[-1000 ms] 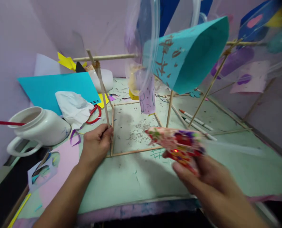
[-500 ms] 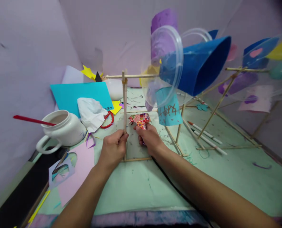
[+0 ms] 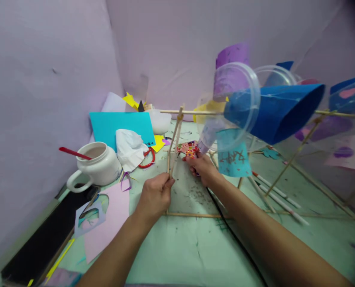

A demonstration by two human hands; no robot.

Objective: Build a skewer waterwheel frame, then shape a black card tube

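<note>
My left hand (image 3: 155,194) is closed around the near upright stick (image 3: 173,143) of a thin wooden stick frame. My right hand (image 3: 203,166) is wrapped round the handle of a flower-patterned glue gun (image 3: 188,148), its nozzle end pointing left near the upright. A black cord (image 3: 235,237) trails from it under my right forearm. Across the frame's top runs a horizontal stick (image 3: 192,113) carrying a clear plastic disc (image 3: 250,107), a blue paper cone (image 3: 287,113) and a purple paper roll (image 3: 231,71). A light-blue paper tag (image 3: 233,153) with writing hangs below.
To the left stand a white mug (image 3: 101,163) with a red stick, a crumpled tissue (image 3: 129,149) and turquoise card (image 3: 122,127). Red-handled scissors (image 3: 147,158) and pink paper (image 3: 108,221) lie nearby. White pens (image 3: 285,201) rest at right, by slanted frame sticks.
The view has shifted, so most things sit further right and lower. The frame's near upright now leans, showing two sticks. Both hands keep their holds.
</note>
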